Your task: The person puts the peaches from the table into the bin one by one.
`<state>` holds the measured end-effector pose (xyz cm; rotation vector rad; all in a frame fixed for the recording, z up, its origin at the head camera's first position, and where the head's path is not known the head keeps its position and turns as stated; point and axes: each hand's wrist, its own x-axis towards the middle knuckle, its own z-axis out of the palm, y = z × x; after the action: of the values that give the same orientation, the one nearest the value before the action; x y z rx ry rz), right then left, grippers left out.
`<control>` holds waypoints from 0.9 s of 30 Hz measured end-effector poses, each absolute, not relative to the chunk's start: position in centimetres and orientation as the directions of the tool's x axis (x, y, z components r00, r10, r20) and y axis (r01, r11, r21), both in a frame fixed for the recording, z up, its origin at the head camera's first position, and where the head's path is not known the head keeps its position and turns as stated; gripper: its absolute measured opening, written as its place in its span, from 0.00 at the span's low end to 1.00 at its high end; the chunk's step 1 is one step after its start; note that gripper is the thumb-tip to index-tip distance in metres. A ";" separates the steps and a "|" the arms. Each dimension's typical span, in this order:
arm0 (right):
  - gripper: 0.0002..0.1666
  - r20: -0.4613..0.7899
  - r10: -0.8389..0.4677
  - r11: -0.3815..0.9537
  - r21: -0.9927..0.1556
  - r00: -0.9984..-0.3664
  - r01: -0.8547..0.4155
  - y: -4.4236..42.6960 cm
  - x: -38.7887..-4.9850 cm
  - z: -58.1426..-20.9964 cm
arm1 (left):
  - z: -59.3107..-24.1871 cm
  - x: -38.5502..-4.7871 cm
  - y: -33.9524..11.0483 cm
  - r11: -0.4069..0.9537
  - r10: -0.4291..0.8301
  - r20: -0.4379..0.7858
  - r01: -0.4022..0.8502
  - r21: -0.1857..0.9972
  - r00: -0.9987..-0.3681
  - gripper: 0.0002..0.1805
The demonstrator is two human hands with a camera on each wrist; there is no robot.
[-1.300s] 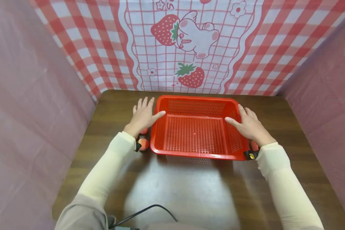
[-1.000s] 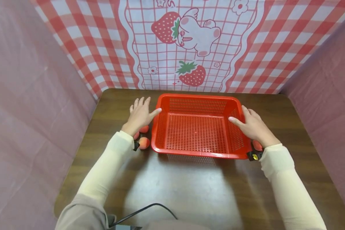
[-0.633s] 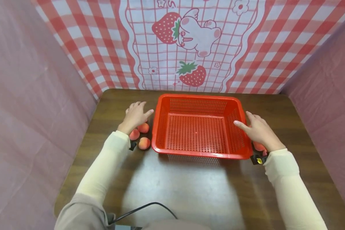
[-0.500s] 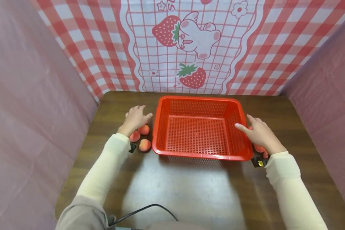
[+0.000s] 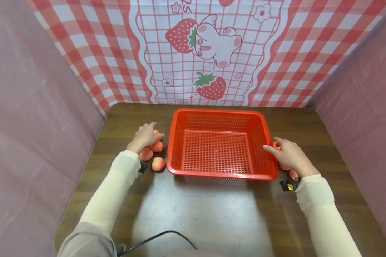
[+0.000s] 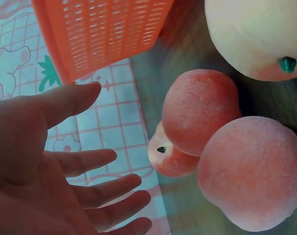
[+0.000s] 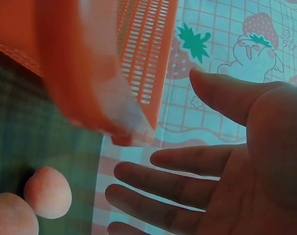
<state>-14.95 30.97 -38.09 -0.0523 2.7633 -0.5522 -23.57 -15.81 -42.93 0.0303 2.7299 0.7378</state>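
Observation:
A red plastic basket [image 5: 216,151] with slotted walls stands on the wooden table, nothing inside it. On its left lie several peaches [image 5: 158,164]; my left hand [image 5: 143,138] hovers over the rearmost, fingers spread. The left wrist view has three reddish peaches [image 6: 251,171] and a paler one [image 6: 261,34] beyond my fingertips, untouched. At the basket's right side is my right hand [image 5: 288,154], fingers extended, with peaches [image 5: 293,174] partly hidden beneath it. In the right wrist view, two peaches [image 7: 48,192] lie below the basket's rim [image 7: 75,73], apart from my fingers.
A strawberry-patterned checked cloth [image 5: 212,85] hangs behind the table [image 5: 196,210]. Pink cloth walls [image 5: 35,125] flank both sides. A black cable [image 5: 161,233] curves at the table's front edge. Black straps with small devices sit at both wrists.
Both hands have moved away from the basket's rim, outward and toward the person, uncovering more peaches on each side. The basket has stayed in about the same place on the table.

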 end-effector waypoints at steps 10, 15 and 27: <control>0.47 -0.296 -0.071 0.921 -0.386 -0.952 0.052 31.6 -14.2 -39.6 | -43.6 -23.5 -16.3 0.872 0.079 -0.310 -0.085 0.482 -0.948 0.36; 0.40 -0.278 -0.008 0.922 -0.375 -0.961 0.101 31.9 -13.7 -40.4 | -44.0 -23.6 -16.3 0.873 0.063 -0.330 -0.108 0.475 -0.942 0.34; 0.29 -0.084 -0.029 0.904 -0.427 -0.996 0.010 31.9 -13.7 -41.9 | -44.6 -23.9 -16.5 0.896 0.010 -0.326 -0.136 0.422 -0.945 0.32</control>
<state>-13.74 31.87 -41.93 -0.0147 2.9790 -0.6688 -23.87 -16.46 -44.65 -0.0942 2.7402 0.6428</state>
